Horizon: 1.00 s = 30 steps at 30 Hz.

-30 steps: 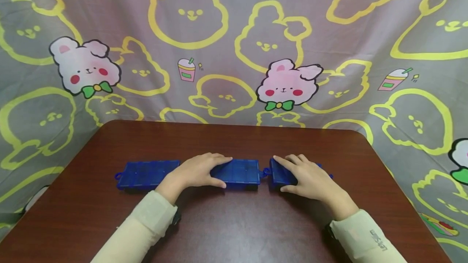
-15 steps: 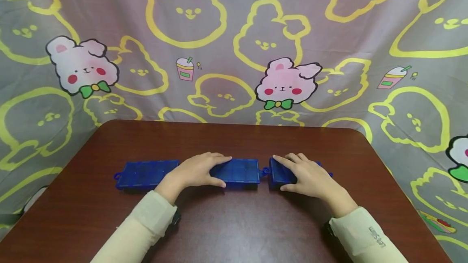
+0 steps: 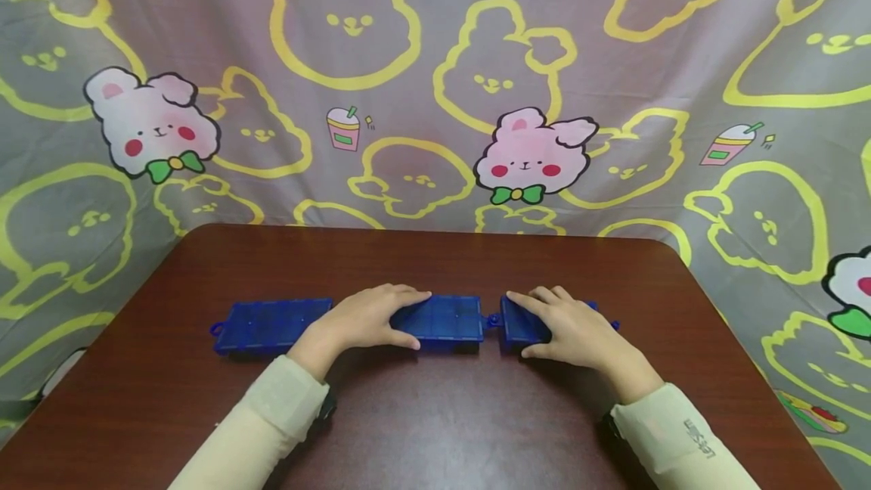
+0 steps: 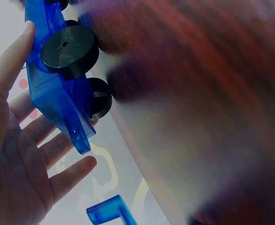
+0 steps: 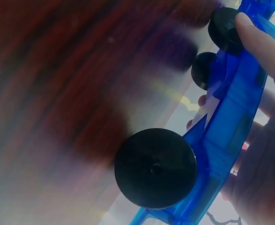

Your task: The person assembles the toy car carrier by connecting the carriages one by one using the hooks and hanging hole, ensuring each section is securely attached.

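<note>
Left hand [image 3: 364,318], half spread, grips the middle car [image 3: 444,319]; right hand [image 3: 574,327] likewise grips the next car [image 3: 522,324], right of it: both translucent blue, with round black wheels [image 4: 69,50].

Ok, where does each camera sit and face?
Head: worn on the head, facing forward and down at the table, patterned cloth and blue pieces; left hand, right hand and sleeves show.
Left wrist: on that wrist, facing its hand and black wheels; fingers show.
Right wrist: on that wrist, facing its hand and a large black wheel; thumb shows.
Both wrist views share table and cloth.
</note>
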Motion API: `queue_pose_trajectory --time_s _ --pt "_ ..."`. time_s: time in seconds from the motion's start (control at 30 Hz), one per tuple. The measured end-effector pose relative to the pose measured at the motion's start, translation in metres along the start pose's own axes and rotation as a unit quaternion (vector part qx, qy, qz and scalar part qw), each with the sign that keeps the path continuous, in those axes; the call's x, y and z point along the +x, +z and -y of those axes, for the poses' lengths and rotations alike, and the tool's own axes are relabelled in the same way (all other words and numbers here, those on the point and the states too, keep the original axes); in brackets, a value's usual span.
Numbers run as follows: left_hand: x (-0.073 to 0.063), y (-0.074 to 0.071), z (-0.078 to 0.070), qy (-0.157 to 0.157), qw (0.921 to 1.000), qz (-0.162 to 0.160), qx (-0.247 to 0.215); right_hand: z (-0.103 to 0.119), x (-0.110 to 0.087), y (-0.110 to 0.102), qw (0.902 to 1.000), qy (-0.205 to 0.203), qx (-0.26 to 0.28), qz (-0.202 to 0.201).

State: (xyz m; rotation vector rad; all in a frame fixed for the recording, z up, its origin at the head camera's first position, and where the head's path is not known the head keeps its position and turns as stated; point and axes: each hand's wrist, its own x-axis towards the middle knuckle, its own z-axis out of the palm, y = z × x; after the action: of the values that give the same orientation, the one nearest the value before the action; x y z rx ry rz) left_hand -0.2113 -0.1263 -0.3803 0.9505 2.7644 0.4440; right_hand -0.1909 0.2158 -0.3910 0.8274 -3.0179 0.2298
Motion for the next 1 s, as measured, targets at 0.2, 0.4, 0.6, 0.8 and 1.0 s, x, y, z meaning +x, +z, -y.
queue_pose_trajectory --time_s 0.2,0.4,0.6,0.8,1.0 --pt "0.0 0.0 0.0 0.002 0.9998 -0.001 0.018 0.0 0.0 0.0 1.0 0.002 0.001 0.006" --pt "-0.008 -0.007 0.0 0.005 1.0 0.001 0.007 0.003 -0.001 -0.004 0.9999 -0.001 0.012 0.004" --pt "-0.028 -0.024 0.011 -0.006 0.9996 -0.028 0.005 0.017 0.007 -0.013 0.9984 -0.019 0.052 -0.001" --pt "-0.055 -0.035 0.031 -0.045 0.9984 -0.035 0.003 0.042 0.026 -0.017 0.9962 -0.038 0.078 -0.003" --pt "-0.08 -0.039 0.049 -0.08 0.9963 -0.031 0.009 0.065 0.045 -0.014 0.9943 -0.063 0.085 0.008"
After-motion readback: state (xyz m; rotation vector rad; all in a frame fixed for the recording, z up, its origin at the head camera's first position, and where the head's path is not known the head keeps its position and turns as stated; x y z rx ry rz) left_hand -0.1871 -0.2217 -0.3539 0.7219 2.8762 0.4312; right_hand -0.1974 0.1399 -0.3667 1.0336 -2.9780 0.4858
